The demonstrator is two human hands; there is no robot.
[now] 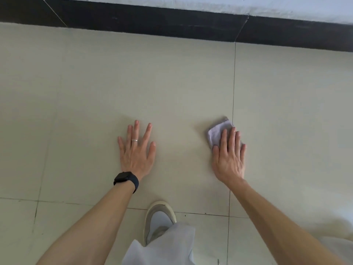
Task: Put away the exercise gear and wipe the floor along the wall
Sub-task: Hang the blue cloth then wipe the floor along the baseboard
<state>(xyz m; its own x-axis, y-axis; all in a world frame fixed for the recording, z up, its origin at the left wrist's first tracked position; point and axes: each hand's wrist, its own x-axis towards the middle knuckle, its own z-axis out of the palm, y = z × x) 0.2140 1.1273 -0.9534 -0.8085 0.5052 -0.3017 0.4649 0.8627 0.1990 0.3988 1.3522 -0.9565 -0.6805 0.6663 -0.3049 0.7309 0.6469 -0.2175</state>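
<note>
Pressing down on a small grey cloth [217, 131], the right hand [229, 159] lies flat with its fingers straight and close together. It does not curl round the fabric; it pins it to the floor [114, 83]. The cloth is bunched into a small pad, part of it showing beyond the fingertips and the rest hidden under the palm. It lies just beside a dark grout line [233, 83] that runs toward the wall, and well apart from the black baseboard [152, 22] at the foot of the white wall [210, 4].

The left hand [136, 152] holds nothing. It rests palm-down on the tile with fingers spread wide, apparently as a support. A ring [134, 140] sits on one finger and a black watch [125, 179] on the wrist. Between the forearms, a pale shoe [159, 217] and a light trouser leg [168, 247] show at the lower edge.

Status, as a judgement:
- The wiping step is in hand.
- No exercise gear is in view, so it is either put away or outside the view; which cannot be told.
- The tile shows no clear wet track, so the area already wiped cannot be read.
- The strip of floor directly against the baseboard lies ahead of the cloth and appears left to cover.
</note>
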